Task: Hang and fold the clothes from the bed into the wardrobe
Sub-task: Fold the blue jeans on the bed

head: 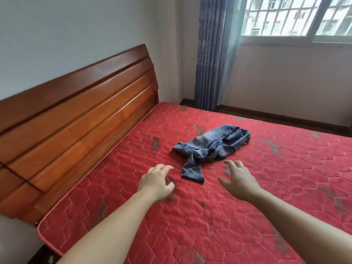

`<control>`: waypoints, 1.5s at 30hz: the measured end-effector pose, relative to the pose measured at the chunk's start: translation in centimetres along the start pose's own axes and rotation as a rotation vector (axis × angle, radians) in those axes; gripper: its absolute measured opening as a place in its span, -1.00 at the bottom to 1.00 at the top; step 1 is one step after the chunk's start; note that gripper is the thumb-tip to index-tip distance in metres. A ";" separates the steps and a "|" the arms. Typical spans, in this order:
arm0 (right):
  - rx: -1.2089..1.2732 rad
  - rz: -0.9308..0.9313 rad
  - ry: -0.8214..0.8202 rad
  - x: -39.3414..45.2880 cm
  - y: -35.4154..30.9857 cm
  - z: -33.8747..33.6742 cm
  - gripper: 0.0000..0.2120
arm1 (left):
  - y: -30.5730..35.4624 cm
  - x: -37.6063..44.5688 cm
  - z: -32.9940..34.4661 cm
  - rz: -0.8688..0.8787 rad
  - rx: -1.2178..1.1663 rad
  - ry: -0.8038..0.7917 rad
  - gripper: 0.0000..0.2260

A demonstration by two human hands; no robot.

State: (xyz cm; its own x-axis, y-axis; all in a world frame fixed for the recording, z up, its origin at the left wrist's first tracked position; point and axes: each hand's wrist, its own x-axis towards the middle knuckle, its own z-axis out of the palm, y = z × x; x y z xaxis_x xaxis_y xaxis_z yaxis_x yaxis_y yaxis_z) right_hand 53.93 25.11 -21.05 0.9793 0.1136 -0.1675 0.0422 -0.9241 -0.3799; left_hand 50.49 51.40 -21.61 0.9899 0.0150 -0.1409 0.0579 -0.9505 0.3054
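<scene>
both arms out over the bed [285, 187], reaching toward a crumpled pair of blue jeans [209, 145] lying mid-mattress, a bit toward the headboard end. left hand [156, 180] empty, fingers spread and slightly curled, hovering just beside the loose leg cuff that sticks out nearest. right hand [240, 178] also empty and spread wide, near the bunched part but not touching. nothing grabbed yet.

looks like the pickup step, so probably best to go for the waistband rather than the cuff, though hard to tell where the waistband is in that heap. grabbing just the cuff would likely drag the whole twisted lump along. better bet: pinch two spots well apart, lift, give a shake to untwist, then sort legs together before folding. denim is stiff and heavy-ish so should hold a fold fine once flattened.

surface is a bare red quilted mattress with dark grey smudges all over, no sheet. wooden headboard [76, 115] on the left against a white wall. blue curtain [215, 54] in the far corner, barred window [297, 16] beside it letting in daylight. dark floor past the far edge. no wardrobe in sight from here.
</scene>
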 end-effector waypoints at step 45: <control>0.169 0.009 -0.324 21.5 9.5 44.3 -0.85 | -13.4 34.2 40.4 0.023 -0.469 -0.210 -0.72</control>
State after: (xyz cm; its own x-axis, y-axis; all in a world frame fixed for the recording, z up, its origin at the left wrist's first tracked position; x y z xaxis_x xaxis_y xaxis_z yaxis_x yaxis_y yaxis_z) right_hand 66.65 35.00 -68.59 0.8647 0.2404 -0.4410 -0.0259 -0.8555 -0.5171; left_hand 78.32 52.08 -68.60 0.9469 -0.1125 -0.3012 0.1364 -0.7078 0.6931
